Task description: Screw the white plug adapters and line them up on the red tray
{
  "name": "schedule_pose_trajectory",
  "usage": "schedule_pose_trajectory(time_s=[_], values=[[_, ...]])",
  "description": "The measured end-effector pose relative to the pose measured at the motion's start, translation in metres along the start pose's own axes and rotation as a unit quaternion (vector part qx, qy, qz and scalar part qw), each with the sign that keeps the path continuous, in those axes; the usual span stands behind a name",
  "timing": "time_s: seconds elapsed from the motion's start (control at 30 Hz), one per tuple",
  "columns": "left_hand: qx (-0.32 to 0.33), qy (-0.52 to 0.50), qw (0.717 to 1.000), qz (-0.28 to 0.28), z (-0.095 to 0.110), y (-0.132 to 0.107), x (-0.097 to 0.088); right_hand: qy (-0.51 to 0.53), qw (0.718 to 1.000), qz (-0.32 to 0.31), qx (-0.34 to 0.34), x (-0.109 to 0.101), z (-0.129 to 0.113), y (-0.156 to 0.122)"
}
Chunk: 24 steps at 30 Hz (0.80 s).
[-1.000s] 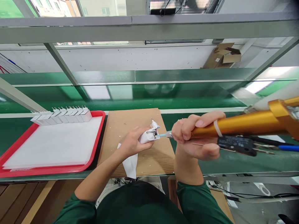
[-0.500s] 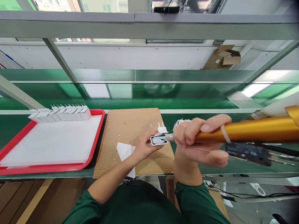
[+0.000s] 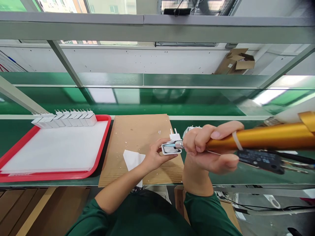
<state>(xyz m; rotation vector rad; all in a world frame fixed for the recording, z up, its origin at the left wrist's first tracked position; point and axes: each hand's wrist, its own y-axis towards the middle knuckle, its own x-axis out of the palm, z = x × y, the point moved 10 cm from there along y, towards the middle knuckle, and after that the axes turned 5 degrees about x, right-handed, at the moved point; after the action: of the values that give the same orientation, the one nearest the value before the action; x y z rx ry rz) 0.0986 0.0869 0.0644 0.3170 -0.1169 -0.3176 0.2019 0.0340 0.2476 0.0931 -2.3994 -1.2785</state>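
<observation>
My left hand [image 3: 157, 155] is closed around the open white charger housing [image 3: 171, 149], just above the cardboard sheet. A two-pin plug part [image 3: 175, 135] stands at the housing's far edge. My right hand [image 3: 209, 147] grips a gold tube-shaped tool [image 3: 268, 133] with a metal nozzle [image 3: 178, 144]. The nozzle's pale blue tip reaches over the housing's opening; whether it touches the inside I cannot tell. A black switch [image 3: 261, 160] is strapped under the tool. Partly hidden behind my right hand is a white piece [image 3: 189, 129] with pins.
On the left lies a red tray [image 3: 94, 167] with a white sheet and a row of white chargers [image 3: 65, 118] along its far edge. A cardboard sheet [image 3: 137, 131] covers the bench middle, with white paper [image 3: 130, 159] on it. A metal rail [image 3: 147, 32] crosses overhead.
My left hand and the charger housing have shifted slightly right, bringing the housing further under the nozzle. My right hand's thumb has drawn in a little along the switch side; the tool stays nearly still.
</observation>
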Motion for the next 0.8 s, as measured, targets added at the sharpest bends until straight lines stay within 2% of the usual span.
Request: schedule_pose_trajectory(time_s=[0.43, 0.8], values=[[-0.017, 0.015, 1.0, -0.001, -0.0063, -0.001, -0.0014, -0.027, 1.0, 0.011, 0.002, -0.0023, 0.0004, 0.0008], [-0.008, -0.006, 1.0, 0.001, -0.0039, -0.0009, -0.0015, 0.008, 1.0, -0.003, -0.001, -0.0023, 0.0004, -0.0004]])
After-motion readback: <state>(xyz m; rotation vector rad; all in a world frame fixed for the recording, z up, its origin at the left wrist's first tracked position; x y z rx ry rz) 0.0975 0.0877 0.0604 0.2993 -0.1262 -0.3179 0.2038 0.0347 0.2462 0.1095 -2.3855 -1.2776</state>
